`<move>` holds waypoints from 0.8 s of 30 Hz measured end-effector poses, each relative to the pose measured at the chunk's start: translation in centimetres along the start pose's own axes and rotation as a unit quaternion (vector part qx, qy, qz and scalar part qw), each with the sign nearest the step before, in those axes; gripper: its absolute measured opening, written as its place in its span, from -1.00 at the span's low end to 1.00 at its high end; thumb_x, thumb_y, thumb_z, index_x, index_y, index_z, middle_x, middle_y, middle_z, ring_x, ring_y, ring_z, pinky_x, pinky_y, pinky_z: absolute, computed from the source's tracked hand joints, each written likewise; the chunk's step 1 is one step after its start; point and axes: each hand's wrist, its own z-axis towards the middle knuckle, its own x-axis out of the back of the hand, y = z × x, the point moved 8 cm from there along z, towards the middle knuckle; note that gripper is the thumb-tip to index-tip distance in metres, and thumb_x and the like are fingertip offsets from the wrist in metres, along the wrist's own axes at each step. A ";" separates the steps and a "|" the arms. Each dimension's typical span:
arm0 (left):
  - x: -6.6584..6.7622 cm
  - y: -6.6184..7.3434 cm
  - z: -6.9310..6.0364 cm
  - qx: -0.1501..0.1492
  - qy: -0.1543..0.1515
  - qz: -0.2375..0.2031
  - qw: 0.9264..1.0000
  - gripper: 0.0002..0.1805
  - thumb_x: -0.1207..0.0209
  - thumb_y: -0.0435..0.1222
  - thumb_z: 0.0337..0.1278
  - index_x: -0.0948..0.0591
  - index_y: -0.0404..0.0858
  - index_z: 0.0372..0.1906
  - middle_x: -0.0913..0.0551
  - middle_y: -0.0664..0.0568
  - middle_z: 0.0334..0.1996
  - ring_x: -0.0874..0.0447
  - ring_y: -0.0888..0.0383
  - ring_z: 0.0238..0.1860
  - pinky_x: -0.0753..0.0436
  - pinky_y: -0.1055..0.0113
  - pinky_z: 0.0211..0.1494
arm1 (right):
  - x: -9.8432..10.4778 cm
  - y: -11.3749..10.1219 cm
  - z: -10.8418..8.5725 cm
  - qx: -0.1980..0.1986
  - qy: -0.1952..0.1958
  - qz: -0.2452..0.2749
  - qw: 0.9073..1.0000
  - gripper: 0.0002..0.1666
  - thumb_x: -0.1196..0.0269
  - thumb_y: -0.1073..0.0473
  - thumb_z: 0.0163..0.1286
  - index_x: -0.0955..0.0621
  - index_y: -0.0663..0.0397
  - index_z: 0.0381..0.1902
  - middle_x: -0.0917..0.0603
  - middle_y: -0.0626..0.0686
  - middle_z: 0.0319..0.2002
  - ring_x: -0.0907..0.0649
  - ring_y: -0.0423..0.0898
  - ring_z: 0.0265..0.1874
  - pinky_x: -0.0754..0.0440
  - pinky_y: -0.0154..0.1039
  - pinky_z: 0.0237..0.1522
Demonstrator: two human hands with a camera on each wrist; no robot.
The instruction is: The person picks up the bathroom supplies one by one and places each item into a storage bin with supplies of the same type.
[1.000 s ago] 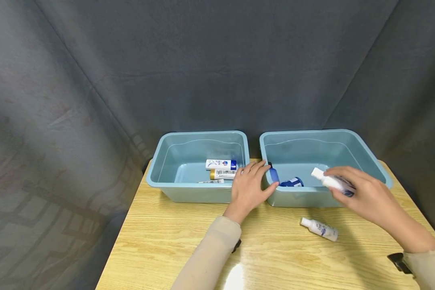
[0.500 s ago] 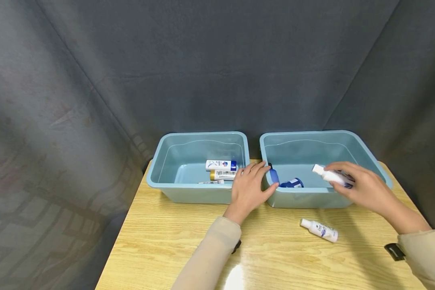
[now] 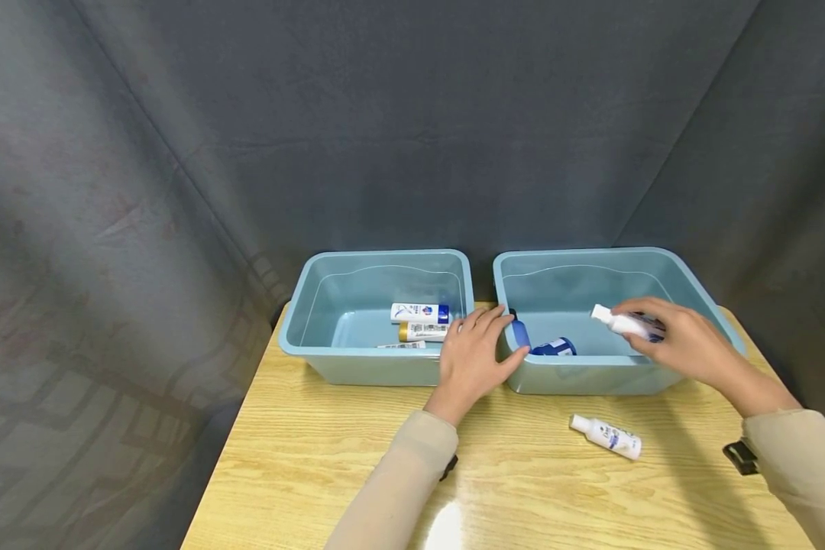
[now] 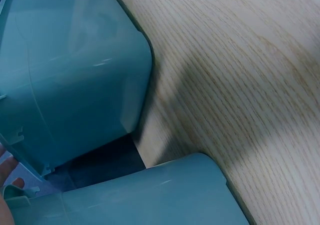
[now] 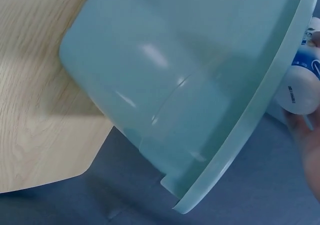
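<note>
My right hand (image 3: 694, 344) grips a white bottle (image 3: 622, 324) over the right blue bin (image 3: 591, 377), its white cap pointing left. In the right wrist view the bottle's round base (image 5: 295, 96) shows beside the bin's rim. My left hand (image 3: 473, 360) rests with spread fingers across the near corners of the two bins; only a bit of its fingers (image 4: 7, 169) shows in the left wrist view. Inside the right bin lie a blue bottle (image 3: 519, 334) with a dark cap and a blue container (image 3: 555, 347) with a white label.
Another white bottle (image 3: 608, 437) lies on the wooden table (image 3: 522, 489) before the right bin. The left bin (image 3: 371, 370) holds a blue-capped white tube (image 3: 415, 312), a gold-capped one (image 3: 422, 331) and a partly hidden white item (image 3: 404, 345). A grey curtain (image 3: 412, 153) hangs behind.
My right hand, still gripping the white bottle, has moved slightly forward and to the left over the right bin. The left hand has stayed in place.
</note>
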 end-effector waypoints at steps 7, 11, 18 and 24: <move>0.1 0.0 0.0 0.000 0.001 -0.002 1.000 -0.33 0.17 0.38 0.28 -0.47 0.21 0.36 -0.37 0.31 0.40 -0.32 0.23 0.38 -0.35 0.20 0.32 | -0.5 1.2 0.6 -0.011 -0.022 0.016 1.000 -0.50 -0.47 0.42 0.04 -0.66 0.12 0.00 -0.65 0.23 -0.12 -0.49 -0.07 -0.42 -0.44 -0.26 -0.50; 0.1 0.0 0.0 0.000 0.005 -0.002 1.000 -0.33 0.17 0.38 0.28 -0.47 0.21 0.35 -0.37 0.32 0.39 -0.30 0.24 0.38 -0.34 0.21 0.32 | -0.9 1.8 0.9 -0.022 -0.034 0.027 0.999 -0.54 -0.46 0.40 0.09 -0.67 0.13 -0.01 -0.64 0.22 -0.16 -0.45 -0.16 -0.50 -0.39 -0.28 -0.55; 0.0 0.0 0.0 -0.002 0.009 -0.001 1.000 -0.32 0.18 0.39 0.28 -0.48 0.21 0.35 -0.39 0.31 0.39 -0.33 0.22 0.37 -0.35 0.21 0.32 | -2.0 2.9 1.4 -0.059 -0.076 0.050 0.994 -0.56 -0.45 0.41 0.10 -0.68 0.21 -0.01 -0.67 0.26 -0.17 -0.55 -0.08 -0.44 -0.50 -0.27 -0.49; 0.0 0.0 0.0 -0.002 0.007 0.000 1.000 -0.32 0.17 0.38 0.28 -0.47 0.20 0.35 -0.39 0.30 0.39 -0.33 0.22 0.37 -0.34 0.20 0.32 | -2.8 3.7 1.4 -0.084 -0.109 0.060 0.989 -0.59 -0.41 0.36 0.15 -0.67 0.25 0.00 -0.66 0.36 -0.10 -0.64 0.08 -0.30 -0.57 -0.13 -0.37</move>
